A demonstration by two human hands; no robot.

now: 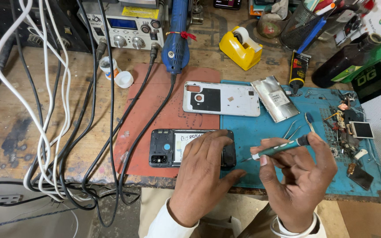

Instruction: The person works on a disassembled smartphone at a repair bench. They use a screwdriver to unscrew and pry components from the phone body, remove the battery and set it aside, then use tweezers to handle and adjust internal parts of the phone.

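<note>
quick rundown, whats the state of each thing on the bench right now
phone: back cover off, insides showing, lying flat
back cover: detached, lying inner side up
battery: out of the phone, on the blue mat
screwdriver: gripped in the right hand
left hand: pressing on the phone
small white jar: open, lid beside it

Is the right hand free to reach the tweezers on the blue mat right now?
Probably yes, though not to grasp: the tweezers lie uncovered on the blue mat just above the right hand, nothing between, but that hand's grip is full with a green screwdriver.
</note>
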